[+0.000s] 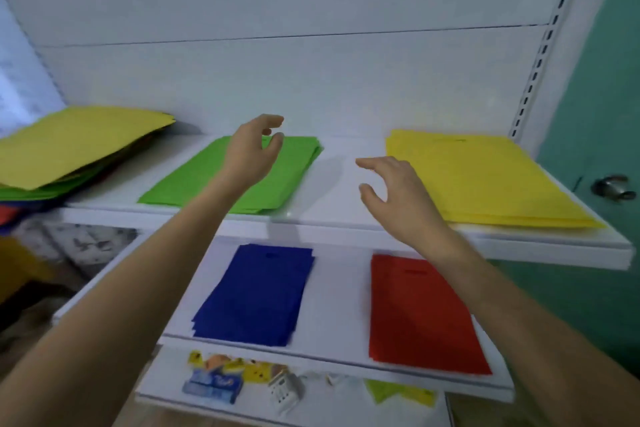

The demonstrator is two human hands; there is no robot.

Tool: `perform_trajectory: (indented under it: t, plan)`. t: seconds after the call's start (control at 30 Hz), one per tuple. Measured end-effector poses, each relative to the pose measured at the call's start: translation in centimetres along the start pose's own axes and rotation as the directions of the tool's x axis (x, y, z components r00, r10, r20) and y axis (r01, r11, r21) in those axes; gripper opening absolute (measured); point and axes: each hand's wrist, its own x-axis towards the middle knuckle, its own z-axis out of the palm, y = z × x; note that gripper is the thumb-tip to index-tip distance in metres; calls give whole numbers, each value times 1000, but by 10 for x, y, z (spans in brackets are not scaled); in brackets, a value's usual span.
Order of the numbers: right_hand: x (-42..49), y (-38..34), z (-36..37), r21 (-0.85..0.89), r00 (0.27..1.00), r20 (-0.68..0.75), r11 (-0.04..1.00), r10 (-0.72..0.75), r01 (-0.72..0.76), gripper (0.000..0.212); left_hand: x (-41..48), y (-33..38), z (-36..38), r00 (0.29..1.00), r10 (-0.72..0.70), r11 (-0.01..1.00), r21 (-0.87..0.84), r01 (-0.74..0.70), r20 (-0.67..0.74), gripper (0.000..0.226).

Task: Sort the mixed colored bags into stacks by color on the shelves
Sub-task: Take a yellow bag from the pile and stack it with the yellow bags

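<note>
The left hand [254, 149] and right hand [391, 191] hover slack and empty above the upper shelf [339, 211]; the mixed pile [79, 146] lies leftward, past the green stack [194, 180], nearer the left hand.

Light is bright, cool and even across the white back panel [311, 80], with a paler bluish patch at the upper left edge. Only soft grey shadows fall on the top shelf [346, 215] at centre, between the left hand [254, 149] and right hand [391, 191]. The whole frame is soft: both hands are smeared, the small items [214, 381] at lower centre are unreadable, the mixed pile [69, 146] at the left edge is blurred, and wide-angle distortion bends the slotted upright [547, 45] at the upper right.
</note>
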Motion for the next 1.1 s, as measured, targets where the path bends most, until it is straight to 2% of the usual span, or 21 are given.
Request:
perform_trajectory:
  t: [0.17,0.3,0.5,0.67,0.8,0.93,1.1]
  plan:
    - [-10,-110,90,127,990,102,988,-99,86,39,-67,-83,-121,995,-50,994,92,58,-87,28]
    - [-3,-191,149,225,961,227,968,-161,109,38,-122,-142,-206,971,-184,971,125,204,-154,27]
    - [21,-274,214,354,938,294,932,-184,72,39,-158,-215,-295,912,-324,903,205,377,-251,29]
    - [79,-293,246,413,974,226,908,-33,-65,38,-147,-264,-324,903,-335,892,219,396,-270,29]
    - [142,-285,278,531,973,173,818,150,-221,39,-106,-306,-337,913,-303,899,238,369,-272,29]
    - [191,-274,315,568,937,200,746,286,-348,52,-53,-347,-344,927,-278,902,264,342,-251,30]
    - [232,-271,352,580,867,291,647,404,-496,70,10,-406,-344,931,-335,892,271,363,-145,33]
